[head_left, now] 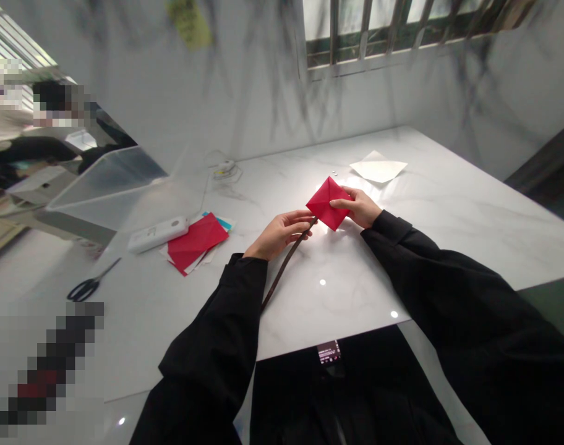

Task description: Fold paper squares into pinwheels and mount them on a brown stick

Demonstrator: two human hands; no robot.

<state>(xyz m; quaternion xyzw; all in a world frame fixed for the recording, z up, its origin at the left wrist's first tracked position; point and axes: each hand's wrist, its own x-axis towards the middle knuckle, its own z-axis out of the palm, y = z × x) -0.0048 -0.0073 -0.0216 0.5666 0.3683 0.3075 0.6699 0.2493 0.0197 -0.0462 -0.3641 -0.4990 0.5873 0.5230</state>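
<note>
A square of red paper [327, 193] folded with creases meeting at its middle is held up over the table, one corner upward. My right hand [363, 209] pinches its right side, thumb on the front face and fingers behind. My left hand [282, 235] is by its lower left corner, fingers curled round a narrow dark brown strip [286, 261]. From those fingers the strip slants down toward the table's front edge; its upper end meets the red paper's lower left edge. Whether the two are joined I cannot tell.
More red paper [197, 242] lies left on the white table [467, 210], beside a white oblong device [159, 235]. Scissors [85, 288] are farther left. A cream sheet [378, 168] lies at the back, a cable [226, 170] near the wall. A translucent bin [108, 182] stands left.
</note>
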